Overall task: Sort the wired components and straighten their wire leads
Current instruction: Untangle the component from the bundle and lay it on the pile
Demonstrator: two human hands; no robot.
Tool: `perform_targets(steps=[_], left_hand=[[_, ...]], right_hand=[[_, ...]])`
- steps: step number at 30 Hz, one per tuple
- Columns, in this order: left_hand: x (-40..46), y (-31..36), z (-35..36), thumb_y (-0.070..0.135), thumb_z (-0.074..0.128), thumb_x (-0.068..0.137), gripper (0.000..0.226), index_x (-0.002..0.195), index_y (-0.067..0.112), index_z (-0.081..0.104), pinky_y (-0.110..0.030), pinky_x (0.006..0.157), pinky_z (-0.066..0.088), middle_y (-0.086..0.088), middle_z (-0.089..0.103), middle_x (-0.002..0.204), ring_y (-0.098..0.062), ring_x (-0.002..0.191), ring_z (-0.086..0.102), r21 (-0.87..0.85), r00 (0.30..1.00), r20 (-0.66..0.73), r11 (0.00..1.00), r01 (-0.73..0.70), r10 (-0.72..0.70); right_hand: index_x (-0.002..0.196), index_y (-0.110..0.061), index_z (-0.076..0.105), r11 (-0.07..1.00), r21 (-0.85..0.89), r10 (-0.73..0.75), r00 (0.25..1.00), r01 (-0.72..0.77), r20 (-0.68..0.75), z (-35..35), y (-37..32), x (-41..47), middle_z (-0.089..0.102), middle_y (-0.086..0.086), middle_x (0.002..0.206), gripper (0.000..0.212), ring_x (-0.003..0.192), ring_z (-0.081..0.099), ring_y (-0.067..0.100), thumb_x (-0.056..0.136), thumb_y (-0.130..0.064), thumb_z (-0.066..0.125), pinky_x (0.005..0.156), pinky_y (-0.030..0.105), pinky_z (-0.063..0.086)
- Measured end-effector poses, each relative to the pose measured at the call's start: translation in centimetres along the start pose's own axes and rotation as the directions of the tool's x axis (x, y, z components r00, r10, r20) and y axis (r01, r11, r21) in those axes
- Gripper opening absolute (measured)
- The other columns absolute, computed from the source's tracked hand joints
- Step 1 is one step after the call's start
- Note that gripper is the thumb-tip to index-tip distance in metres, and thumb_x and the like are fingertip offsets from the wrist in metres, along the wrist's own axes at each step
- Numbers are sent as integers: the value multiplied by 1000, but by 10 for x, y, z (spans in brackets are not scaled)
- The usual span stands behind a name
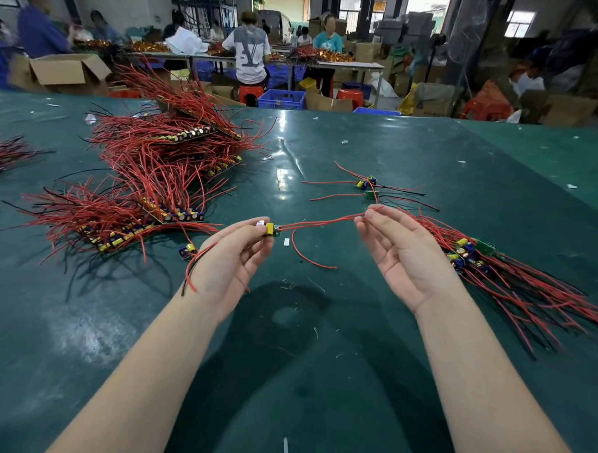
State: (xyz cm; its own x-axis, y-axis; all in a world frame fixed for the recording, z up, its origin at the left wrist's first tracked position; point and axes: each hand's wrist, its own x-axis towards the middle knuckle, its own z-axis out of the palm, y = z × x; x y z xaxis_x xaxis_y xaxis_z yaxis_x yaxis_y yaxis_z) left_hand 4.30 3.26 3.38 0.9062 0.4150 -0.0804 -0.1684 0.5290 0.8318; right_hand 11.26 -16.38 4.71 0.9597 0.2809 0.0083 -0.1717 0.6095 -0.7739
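**Wired component held above the green table, its red leads stretched between two hands**

Wired component point(269, 229), a small board with a yellow part on it, sits pinched between the thumb and fingertips of the left hand point(231, 257), held just above the green table point(354, 331). Its red leads point(320, 221) run rightward to the right hand point(397, 253), whose fingertips close lightly around their far ends; the palm faces up and the fingers are gently curled, close together. More red and black leads trail back over the left wrist.

A sorted bundle point(474, 254) of components with red wires lies just beside the right hand, wires fanning toward the table's right edge. Two loose components point(369, 188) lie beyond the hands, apart from the bundle. A large heap point(156, 172) of wired boards covers the table's left side, with one single component point(188, 250) near the left hand. A stray red wire point(310, 257) lies between the hands.

No writing on the components can be read. Across the room, a seated person's point(248, 53) grey shirt back shows large pale letters resembling "LV". Blue crates point(282, 99) and a cardboard box point(63, 68) stand on the floor.
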Motion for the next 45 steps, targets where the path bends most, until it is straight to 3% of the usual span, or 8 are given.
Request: perform_targets(steps=[11,18,23,29,34,40,42,45], left_hand=[[0,3,0,-5,57,89,11,88,-1,67,-13,63,54,-4,71,70,-8,64,67,-49,999,-43,998,-28,26],[2,2,-2,-5,58,88,10,88,-2,67,-14,63,54,-6,71,72,-10,65,68,-57,999,-51,998,-10,7],[3,3,-2,-5,58,88,9,88,-2,67,-14,62,54,-6,71,71,-10,64,68,-58,998,-64,998,1,-5],[2,3,-2,-5,58,88,9,90,-3,67,-14,62,54,-7,71,73,-10,64,68,-58,997,-68,998,18,-22],[1,3,1,-5,58,88,10,89,-3,67,-14,62,54,-7,70,73,-10,64,68,-105,994,-42,989,100,-105],[-3,1,3,-3,57,87,11,90,-3,68,-14,61,54,-7,71,74,-10,63,68,-142,980,31,970,197,-195],[-4,1,4,-2,57,88,11,91,-2,68,-13,60,54,-6,71,73,-10,62,68,-132,976,47,967,217,-213],[-4,1,4,-1,58,88,11,92,-1,69,-13,59,54,-6,70,71,-9,62,67,-122,978,30,970,210,-207]], right_hand=[[66,-3,75,999,-28,28,998,-29,-57,-7,-2,4,73,13,75,22,75,74,20,83,4,65,62,15,55],[62,-4,76,997,14,75,995,-74,-71,-8,-3,5,74,11,76,5,78,74,20,62,-1,72,62,15,55],[85,4,65,994,26,108,989,-106,-103,-9,-4,4,73,16,82,6,82,74,22,80,9,65,63,16,55],[86,3,65,990,3,139,981,-139,-136,-8,-6,2,73,12,74,6,73,74,19,80,4,67,57,16,55],[74,-4,72,926,217,336,937,-309,-100,-4,-12,0,71,6,74,13,58,69,10,61,-3,74,47,15,52],[84,3,66,710,510,453,869,-486,197,-5,-16,-4,65,7,78,22,44,60,7,63,4,72,41,14,48],[87,2,68,745,500,413,894,-441,173,-5,-16,-4,65,6,78,22,47,61,6,66,1,72,43,14,49],[92,-2,70,900,346,276,961,-265,19,-2,-14,-3,67,4,78,25,56,65,6,67,-5,72,48,14,51]])
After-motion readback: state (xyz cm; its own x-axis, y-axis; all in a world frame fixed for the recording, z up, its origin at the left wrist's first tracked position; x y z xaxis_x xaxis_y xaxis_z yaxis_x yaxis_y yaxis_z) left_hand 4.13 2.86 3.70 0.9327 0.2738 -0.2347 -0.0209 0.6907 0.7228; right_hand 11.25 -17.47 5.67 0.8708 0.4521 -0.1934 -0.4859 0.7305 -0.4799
